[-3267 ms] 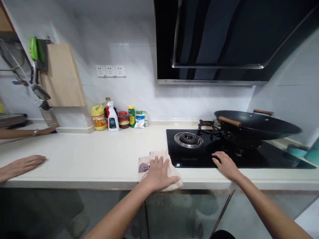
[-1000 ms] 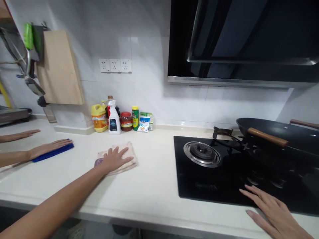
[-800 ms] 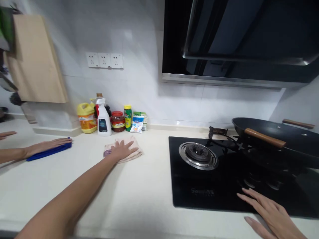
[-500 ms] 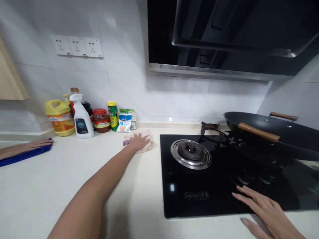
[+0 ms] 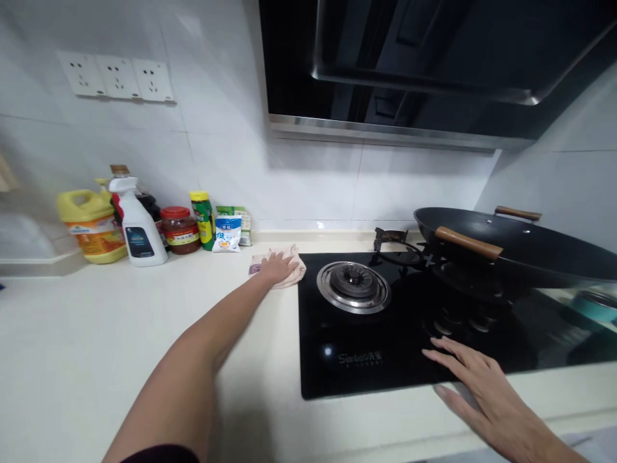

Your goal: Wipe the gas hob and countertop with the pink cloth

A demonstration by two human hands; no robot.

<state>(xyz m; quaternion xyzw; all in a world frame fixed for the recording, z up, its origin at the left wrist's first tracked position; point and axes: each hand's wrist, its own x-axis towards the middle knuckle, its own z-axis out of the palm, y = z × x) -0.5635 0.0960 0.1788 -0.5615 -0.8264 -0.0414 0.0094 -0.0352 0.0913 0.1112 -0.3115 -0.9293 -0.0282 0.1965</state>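
Cloth [image 5: 295, 274] on counter [image 5: 110, 341], bottles [image 5: 141, 231] left of it, stove [image 5: 385, 350] right, wok [image 5: 525, 247] on stove, hood [image 5: 409, 71] above

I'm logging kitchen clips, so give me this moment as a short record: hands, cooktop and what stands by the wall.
left hand: spread on pale pink cloth at left edge of the cooktop
right hand: over cooktop's front edge, holding nothing
left burner: round, ringed in metal
wok: dark, wooden handles, at cooktop's right
by the wall: yellow jug, white spray bottle, red-lidded jar, green bottle, blue-and-white packet
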